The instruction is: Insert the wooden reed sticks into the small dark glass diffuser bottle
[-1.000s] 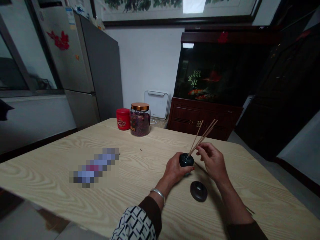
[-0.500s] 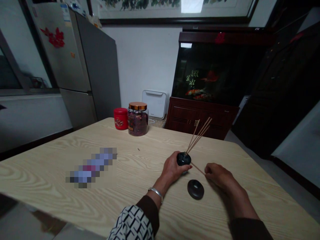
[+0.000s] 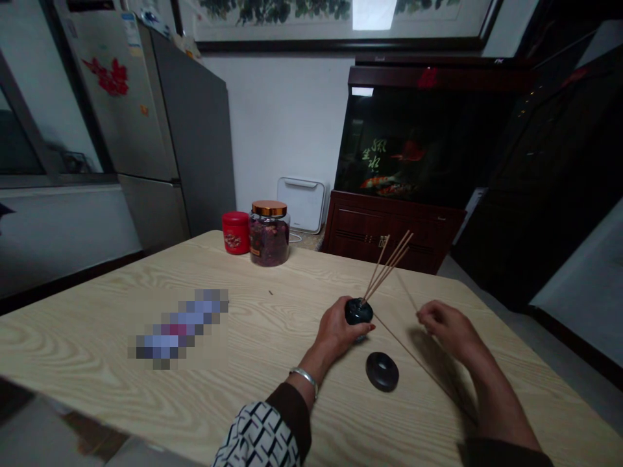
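Note:
My left hand is wrapped round a small dark glass bottle standing on the table. Several thin wooden sticks rise from the bottle's mouth, leaning right. To the right, my right hand is raised above the tabletop, its fingers pinching a single thin stick that points up and left, blurred. Another thin stick lies on the table, running from beside the bottle toward my right forearm. In front of the bottle rests a dark round disc with a hollow in its middle.
A red canister and a copper-lidded jar of dried petals stand at the table's far edge. A blurred-out, pixelated item lies on the left. The wooden table has a tiny dark bit on it. Behind is a fish tank.
My right hand has lifted up and right, now with a thin stick in its pinch. More of the stick lying on the table shows. My left hand stays on the bottle.

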Demonstrator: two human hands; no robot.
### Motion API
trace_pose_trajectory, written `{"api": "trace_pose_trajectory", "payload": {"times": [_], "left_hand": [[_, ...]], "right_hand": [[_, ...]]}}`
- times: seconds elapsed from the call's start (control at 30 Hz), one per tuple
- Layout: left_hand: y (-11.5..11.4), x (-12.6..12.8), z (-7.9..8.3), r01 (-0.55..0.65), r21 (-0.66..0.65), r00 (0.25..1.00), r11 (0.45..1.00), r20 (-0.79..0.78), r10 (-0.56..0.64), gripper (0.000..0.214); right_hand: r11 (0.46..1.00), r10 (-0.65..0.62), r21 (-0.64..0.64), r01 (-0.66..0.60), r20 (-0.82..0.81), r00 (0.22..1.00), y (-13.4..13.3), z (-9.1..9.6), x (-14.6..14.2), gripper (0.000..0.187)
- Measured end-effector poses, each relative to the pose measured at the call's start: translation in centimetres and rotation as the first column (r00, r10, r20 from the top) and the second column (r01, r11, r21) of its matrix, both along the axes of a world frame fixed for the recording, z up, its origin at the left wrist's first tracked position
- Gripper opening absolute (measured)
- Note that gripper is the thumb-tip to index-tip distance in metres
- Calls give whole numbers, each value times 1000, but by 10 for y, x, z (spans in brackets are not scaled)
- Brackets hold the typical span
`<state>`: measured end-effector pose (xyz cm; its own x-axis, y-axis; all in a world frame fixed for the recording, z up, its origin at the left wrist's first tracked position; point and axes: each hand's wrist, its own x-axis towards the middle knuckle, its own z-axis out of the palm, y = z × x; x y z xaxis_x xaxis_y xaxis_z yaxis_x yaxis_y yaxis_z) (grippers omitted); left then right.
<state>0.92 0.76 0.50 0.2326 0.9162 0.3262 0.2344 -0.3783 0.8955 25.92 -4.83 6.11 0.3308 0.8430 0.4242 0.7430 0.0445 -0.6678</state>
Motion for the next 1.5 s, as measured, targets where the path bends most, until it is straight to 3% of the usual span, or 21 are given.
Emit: {"api": "trace_pose_trajectory", "payload": {"times": [0.07,0.13,0.2,0.27,0.37,0.57,0.77,0.93,1.1,1.2,1.3,1.33,1.4,1.5], "left_hand": [[1,0,-1,-7,8,1000,1000,-11,7,64],[2,0,-2,-22,20,1000,1000,-21,22,65],[2,0,-3,-25,25,999,999,-23,25,65],[2,0,-2,-20,22,1000,1000,-23,21,65],[1,-1,-1,-11,16,1000,1000,-24,11,64],[-1,-1,1,-11,2,1000,1000,-16,11,63],[-1,-1,1,-16,-2,1000,1000,-22,16,65],[0,0,2,-27,-3,999,1000,-45,27,63],[-1,-1,3,-33,11,999,999,-41,34,61],[-2,-1,4,-27,6,999,1000,-34,28,61],[-2,-1,4,-29,-1,999,1000,-37,29,63],[-2,-1,4,-29,-2,999,1000,-39,29,63],[-1,-1,2,-25,0,999,1000,-39,25,62],[0,0,0,-25,8,999,1000,-32,25,61]], "right_hand": [[950,13,304,77,-284,959,-4,19,2,17],[831,158,521,197,-560,813,-8,35,-4,25],[781,325,583,223,-684,653,-11,44,-16,29],[790,398,587,178,-712,579,-11,47,-31,28],[795,409,594,123,-673,616,-9,44,-52,26],[771,281,632,81,-451,847,-7,40,-75,21],[803,257,595,-26,-307,916,-13,40,-92,21],[860,289,493,-132,-256,923,-5,27,-98,25],[919,336,287,-269,-215,917,5,15,-98,33],[939,315,214,-268,-230,921,6,13,-81,37],[977,214,-6,-214,-41,976,4,3,-46,26],[973,194,-137,-185,56,979,3,-3,-35,20],[915,193,-390,-99,210,958,2,-14,-15,10],[813,227,-582,2,320,920,2,-27,-3,4]]}}
